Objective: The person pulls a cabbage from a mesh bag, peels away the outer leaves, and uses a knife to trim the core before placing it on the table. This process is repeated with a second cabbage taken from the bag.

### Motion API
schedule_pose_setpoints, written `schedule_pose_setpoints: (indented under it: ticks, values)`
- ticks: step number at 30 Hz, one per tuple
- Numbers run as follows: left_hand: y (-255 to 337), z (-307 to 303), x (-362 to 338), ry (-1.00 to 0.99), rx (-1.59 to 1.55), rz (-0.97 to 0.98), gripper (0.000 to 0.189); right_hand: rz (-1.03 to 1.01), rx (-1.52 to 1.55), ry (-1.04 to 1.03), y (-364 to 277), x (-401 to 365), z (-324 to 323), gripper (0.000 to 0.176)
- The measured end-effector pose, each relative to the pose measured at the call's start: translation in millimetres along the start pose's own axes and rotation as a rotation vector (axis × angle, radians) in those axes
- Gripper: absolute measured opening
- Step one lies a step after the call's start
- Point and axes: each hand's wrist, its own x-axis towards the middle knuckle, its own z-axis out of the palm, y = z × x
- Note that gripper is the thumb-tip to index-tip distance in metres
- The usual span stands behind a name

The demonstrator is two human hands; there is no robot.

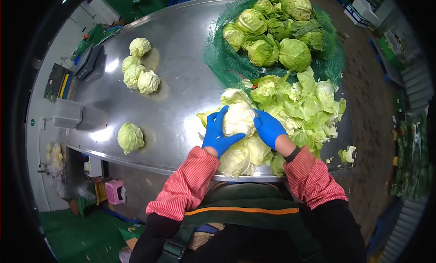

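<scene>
A pale, peeled cabbage head [239,119] is held between my two blue-gloved hands, low over the near side of the metal table. My left hand [220,134] wraps its left side, thumb along the near side and fingers up the far left. From the right, my right hand [270,128] grips it with the fingertips against its surface. Loose outer leaves [245,155] lie under and in front of the cabbage. A large heap of green leaves [297,106] spreads just beyond and right of my right hand.
A green mesh bag [219,58] with several untrimmed cabbages [295,54] lies open at the far right. Several trimmed heads [134,76] stand at the left, plus a single cabbage [131,138] nearer me. Clear plastic containers [67,113] sit by the table's left edge.
</scene>
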Motion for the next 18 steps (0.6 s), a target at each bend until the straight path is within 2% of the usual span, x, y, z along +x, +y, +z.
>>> schedule_pose_setpoints:
  ticks: [1, 2, 3, 5, 8, 13, 15, 18]
  values:
    - [4.1, 1.1, 6.9, -0.027, 0.096, -0.040, 0.102, 0.013, -0.003, -0.024, 5.3, -6.2, -2.7, 0.047]
    - [-1.1, 6.1, 14.9, 0.020, 0.155, 0.040, 0.100, 0.026, -0.005, -0.041, 9.3, -11.7, -7.4, 0.046]
    - [-7.2, 12.6, 23.0, 0.037, 0.081, 0.094, 0.100, 0.041, -0.003, -0.058, 8.9, -16.5, -13.4, 0.045]
    - [-15.3, 26.0, 32.7, 0.067, -0.072, 0.188, 0.100, 0.022, -0.191, -0.030, -3.7, -27.9, -30.0, 0.044]
    - [2.7, 29.6, 37.5, 0.082, 0.045, 0.102, 0.103, -0.068, -0.448, 0.075, -35.4, -42.0, -46.3, 0.047]
    - [27.9, 36.3, 43.8, -0.004, 0.282, -0.027, 0.104, -0.016, -0.619, 0.141, -11.7, -34.6, -27.6, 0.050]
    - [37.6, 39.2, 42.8, 0.024, 0.314, -0.022, 0.103, 0.012, -0.669, 0.147, -4.2, -29.4, -26.6, 0.050]
    - [46.1, 50.0, 37.7, 0.055, 0.378, -0.003, 0.102, 0.099, -0.646, 0.128, 7.5, -14.2, -24.6, 0.036]
